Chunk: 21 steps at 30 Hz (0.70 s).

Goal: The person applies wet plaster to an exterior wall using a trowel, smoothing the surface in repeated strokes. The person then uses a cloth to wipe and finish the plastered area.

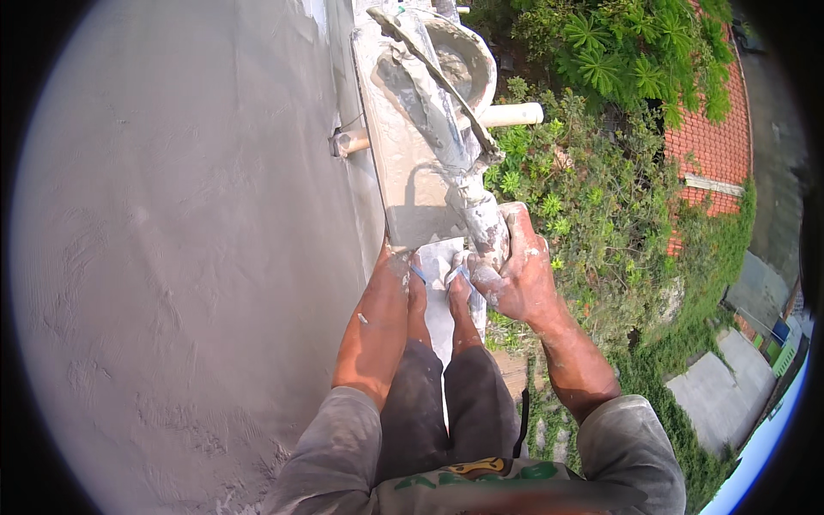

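My right hand is closed around the thick, mortar-caked handle of a trowel. Its long grey blade, coated with wet mortar, reaches away over a flat rectangular mortar board. Wet grey mortar covers part of that board, and the trowel's shadow falls across it. My left forearm runs up to the board's near edge. The hand at its end is hidden beneath the board, so its fingers do not show. Just beyond, a round bucket smeared with mortar holds more of the same mix.
A tall plastered wall fills the left side. My feet, in flip-flops, stand on a narrow pale plank. A round pole crosses beneath the bucket. Far below on the right are bushes and a red tiled roof.
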{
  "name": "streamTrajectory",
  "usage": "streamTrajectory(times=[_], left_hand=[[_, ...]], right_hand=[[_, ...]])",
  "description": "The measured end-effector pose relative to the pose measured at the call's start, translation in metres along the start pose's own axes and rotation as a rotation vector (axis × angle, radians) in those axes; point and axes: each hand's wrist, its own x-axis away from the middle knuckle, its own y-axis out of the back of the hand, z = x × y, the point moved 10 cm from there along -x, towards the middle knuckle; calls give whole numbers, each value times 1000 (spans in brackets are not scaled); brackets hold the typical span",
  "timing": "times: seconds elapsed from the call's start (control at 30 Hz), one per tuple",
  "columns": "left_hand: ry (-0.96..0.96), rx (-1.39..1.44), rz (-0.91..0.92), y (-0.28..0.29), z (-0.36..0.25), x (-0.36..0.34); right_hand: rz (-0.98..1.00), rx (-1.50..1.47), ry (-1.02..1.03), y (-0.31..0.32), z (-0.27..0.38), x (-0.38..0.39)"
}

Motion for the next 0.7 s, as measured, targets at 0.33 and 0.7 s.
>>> streamTrajectory(times=[0.33, 0.7], left_hand=[[-59, -74, -61, 12, -18, 12], [-112, -109, -84, 18, -34, 18]], right_hand=[[-194, 183, 200, 0, -71, -83], [-141, 174, 72, -43, -142, -49]])
